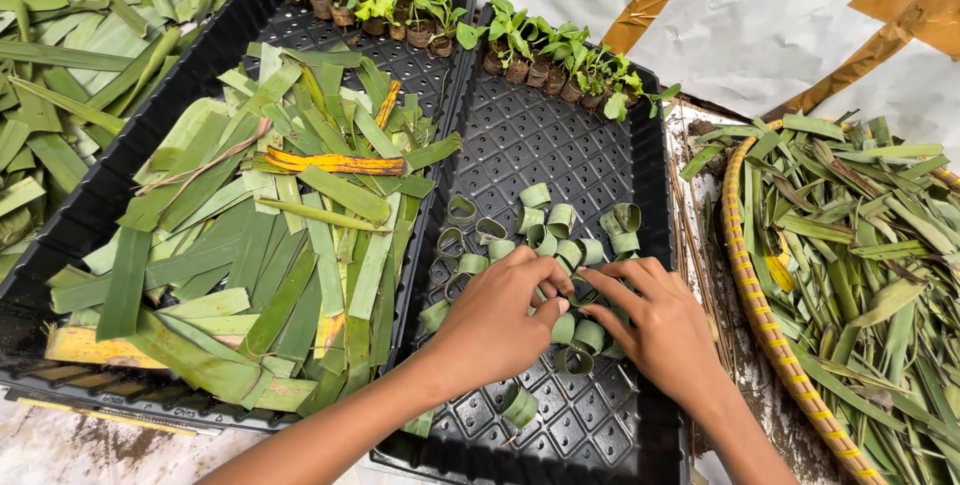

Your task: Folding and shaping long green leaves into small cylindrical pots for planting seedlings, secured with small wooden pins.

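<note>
two black grid trays sit side by side and take up most of the view. the left tray (120, 155) is heaped with flat cut leaf strips (300, 245), mostly green, a couple gone yellow. the right tray (640, 205) is mostly bare grid, with a row of small seedlings in little pots (560, 65) along its far edge and the same along the far edge of the left one. off to the right there's a round woven basket (770, 335) full of loose leaf pieces, and more long leaves (60, 65) piled far left.

smaller stuff: a cluster of little rolled leaf rings (545, 225) lies in the middle of the right tray, spreading away from the person toward the seedlings.

both hands are down in the near edge of that cluster, close together, fingertips almost meeting. the left hand (495, 320) is curled with fingers pinched on one ring (563, 327), and the right hand (665, 325) rests fingers on rings just beside it; whether it actually grips one i can't tell. one stray ring (520, 407) sits nearer the body, closest to the left forearm.
</note>
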